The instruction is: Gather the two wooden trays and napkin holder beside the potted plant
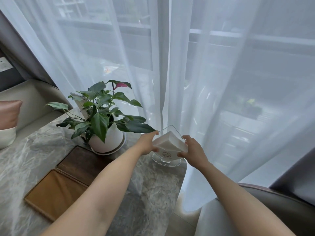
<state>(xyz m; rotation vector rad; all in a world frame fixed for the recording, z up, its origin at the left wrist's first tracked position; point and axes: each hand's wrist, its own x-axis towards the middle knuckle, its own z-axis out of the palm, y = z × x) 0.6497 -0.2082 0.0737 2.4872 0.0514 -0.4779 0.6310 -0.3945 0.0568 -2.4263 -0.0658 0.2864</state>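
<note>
Napkins (170,142) are packed in a white stack inside the clear napkin holder (167,150), which is gripped from both sides at the far right corner of the marble table (25,160). The left hand (148,143) is clasped on the holder's left edge, with the fingers wrapped round it and the thumb pressed near the top corner. The right hand (191,149) is clasped on the holder's right edge, with the fingers curled round the front and the thumb set on the upper rim. The holder is tilted, one corner pointing up, and its round clear base (166,161) is seen at or just above the tabletop; whether the base is touching the table cannot be told.

The potted plant (105,116), in a white pot on a saucer, is placed just to the left of the holder, one long leaf reaching close to the left hand. The dark wooden tray (81,164) is laid on the table in front of the plant, its far corner touching or just beside the saucer. The light wooden tray (54,195) is set against the dark tray's near side, further from the plant. A sheer white curtain (221,82) is hung behind the plant and the holder.
</note>
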